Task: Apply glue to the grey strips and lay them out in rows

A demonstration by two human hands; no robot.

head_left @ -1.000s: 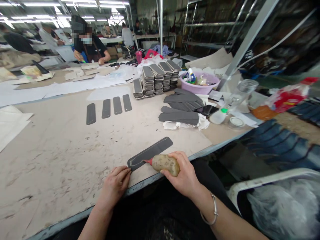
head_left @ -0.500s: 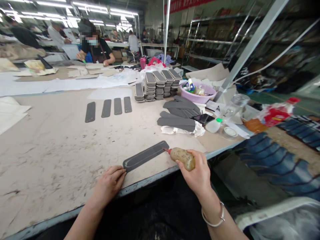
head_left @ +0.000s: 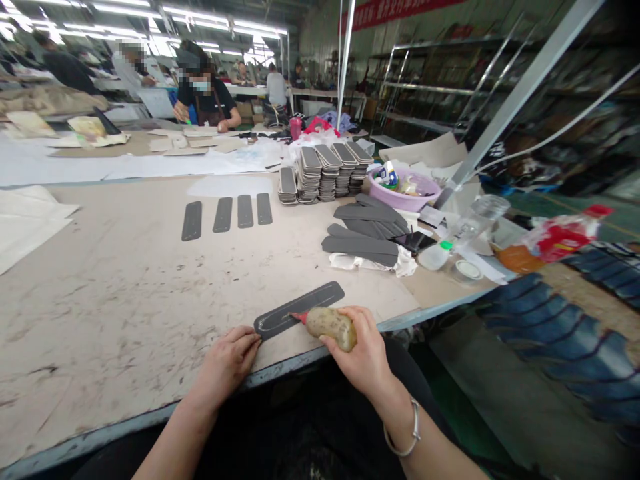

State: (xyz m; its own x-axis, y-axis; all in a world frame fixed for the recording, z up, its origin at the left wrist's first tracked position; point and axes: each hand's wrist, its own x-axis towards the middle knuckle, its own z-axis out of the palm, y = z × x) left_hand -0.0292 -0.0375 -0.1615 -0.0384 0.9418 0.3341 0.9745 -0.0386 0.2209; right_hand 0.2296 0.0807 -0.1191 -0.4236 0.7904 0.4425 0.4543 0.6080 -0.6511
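Dark grey, round-ended flat strip (head_left: 301,305) lies slanted near the front edge of the table (head_left: 125,300), its pale outline (head_left: 273,325) seemingly part-drawn. The left hand (head_left: 231,357), fingers curled, touches its left end; whether pinching is unclear. The right hand (head_left: 364,350) grips a mottled tan squeeze bottle (head_left: 329,325), red nozzle (head_left: 301,317) over the strip. Four pale-marked grey strips (head_left: 223,215) lie nearer the far edge.

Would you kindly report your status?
Left hand touching dark strip at one end; right hand gripping bottle, nozzle at strip; four similar strips out of the way.
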